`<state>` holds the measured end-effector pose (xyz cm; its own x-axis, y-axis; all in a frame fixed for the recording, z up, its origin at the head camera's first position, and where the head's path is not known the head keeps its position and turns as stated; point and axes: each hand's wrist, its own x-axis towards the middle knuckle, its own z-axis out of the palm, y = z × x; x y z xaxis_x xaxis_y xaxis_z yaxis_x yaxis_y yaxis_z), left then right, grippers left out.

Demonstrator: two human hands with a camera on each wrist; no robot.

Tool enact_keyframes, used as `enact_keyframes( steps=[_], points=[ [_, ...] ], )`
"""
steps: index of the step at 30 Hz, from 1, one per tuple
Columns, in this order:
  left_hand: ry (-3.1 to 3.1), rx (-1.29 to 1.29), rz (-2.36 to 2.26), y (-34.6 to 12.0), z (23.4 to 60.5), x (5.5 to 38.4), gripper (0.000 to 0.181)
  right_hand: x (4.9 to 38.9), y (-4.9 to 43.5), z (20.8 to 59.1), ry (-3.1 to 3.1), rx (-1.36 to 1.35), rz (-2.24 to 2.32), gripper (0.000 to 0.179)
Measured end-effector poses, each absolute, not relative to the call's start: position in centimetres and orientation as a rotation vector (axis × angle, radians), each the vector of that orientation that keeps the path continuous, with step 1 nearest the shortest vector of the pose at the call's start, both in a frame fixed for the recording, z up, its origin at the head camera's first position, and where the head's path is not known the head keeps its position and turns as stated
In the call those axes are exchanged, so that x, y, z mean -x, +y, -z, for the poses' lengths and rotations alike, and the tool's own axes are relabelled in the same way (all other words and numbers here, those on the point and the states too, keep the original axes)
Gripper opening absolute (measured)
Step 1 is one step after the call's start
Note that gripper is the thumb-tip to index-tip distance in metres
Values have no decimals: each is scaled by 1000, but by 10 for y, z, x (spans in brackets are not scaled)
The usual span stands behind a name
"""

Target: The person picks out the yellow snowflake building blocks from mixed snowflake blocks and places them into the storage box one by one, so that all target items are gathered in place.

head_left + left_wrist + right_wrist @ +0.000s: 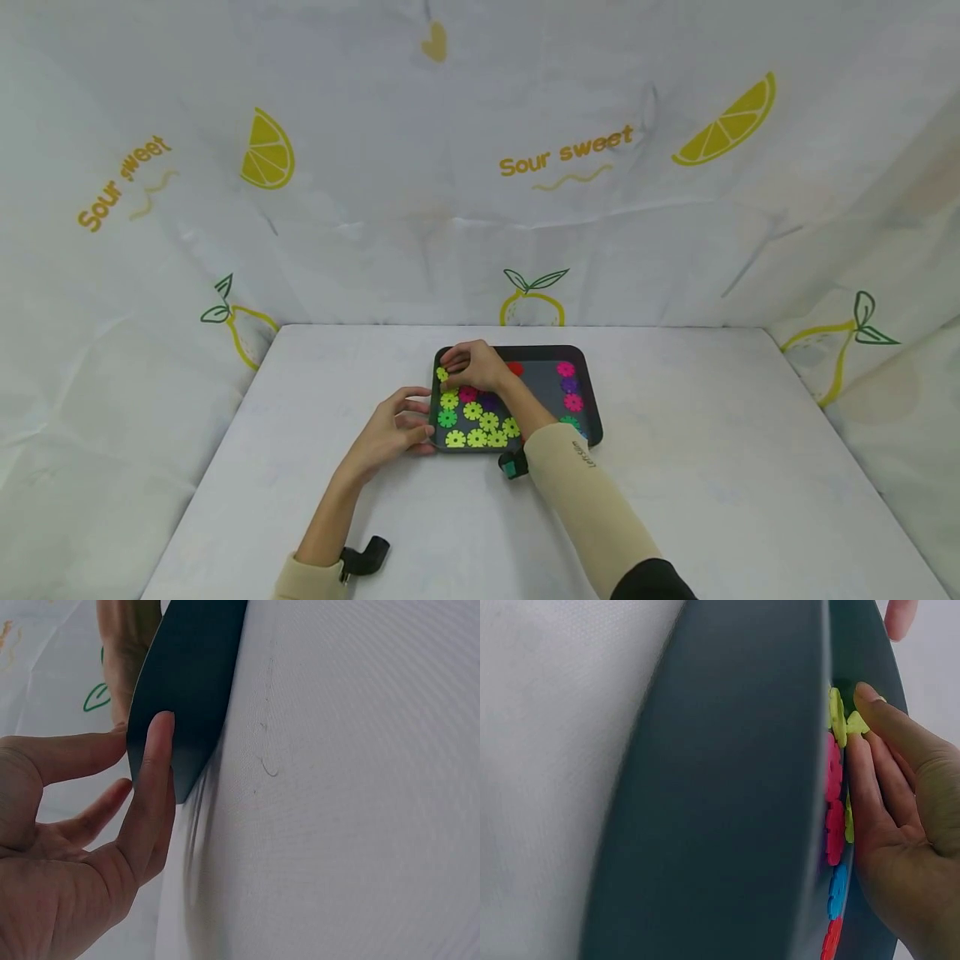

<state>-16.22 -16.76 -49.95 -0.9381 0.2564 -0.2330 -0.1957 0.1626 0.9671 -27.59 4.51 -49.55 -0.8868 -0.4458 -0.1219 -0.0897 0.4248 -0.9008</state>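
Observation:
A dark rectangular tray (542, 393) holds flower-shaped notched plastic discs, mostly yellow-green ones (477, 437) at its left and near side. My right hand (480, 367) reaches over the tray's far left part. In the right wrist view, a yellow-green notched disc (857, 723) stands tilted between the thumb and fingertips, which pinch it. At the tray's near left corner is my left hand (393, 429), fingers spread and fairly straight. Its fingertips (161, 727) touch the outer wall of the tray in the left wrist view. My right hand and forearm hide some of the discs.
Pink discs (573, 402) and a purple disc (570, 385) line the tray's right side, with a green disc (569, 422) nearer. A red disc (515, 367) lies by the far rim. Under the tray is a white table (712, 467), with a lemon-print cloth (390, 167) behind it.

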Motion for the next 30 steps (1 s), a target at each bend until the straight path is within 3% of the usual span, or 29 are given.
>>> enact_keyframes(
  steps=[17, 30],
  points=[
    [2113, -72, -1832, -168, 501, 162, 64, 275, 43, 494, 2420, 542, 1373, 36],
    [2108, -84, -1834, -169, 501, 162, 64, 283, 63, 463, 2307, 608, 1485, 39]
  ],
)
